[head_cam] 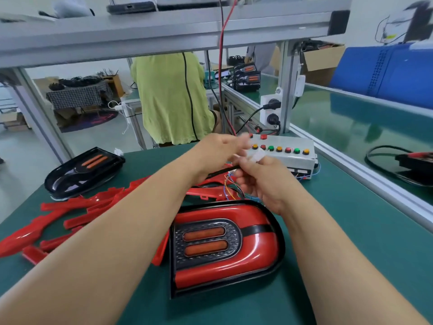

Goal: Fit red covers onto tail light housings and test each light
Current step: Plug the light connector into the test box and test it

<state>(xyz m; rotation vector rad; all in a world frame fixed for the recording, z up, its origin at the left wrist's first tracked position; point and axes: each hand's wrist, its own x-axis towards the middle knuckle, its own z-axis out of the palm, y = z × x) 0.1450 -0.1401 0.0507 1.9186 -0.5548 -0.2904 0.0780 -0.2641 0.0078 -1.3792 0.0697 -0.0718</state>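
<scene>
Covered tail light [225, 247] nearest; hands [236, 165] pinch white connector [255, 158] before tester box [288, 153].

— Where is the bench open?

— The near right corner of the green tabletop [351, 266] is bare, and so is the near edge.

— What blocks the rest?

— A covered tail light [225, 245] fills the middle. Loose red covers [77, 214] crowd the left side, with a black housing [84, 172] behind them near the far left edge. A button box [288, 153] and trailing wires [230, 191] occupy the far right corner.
</scene>
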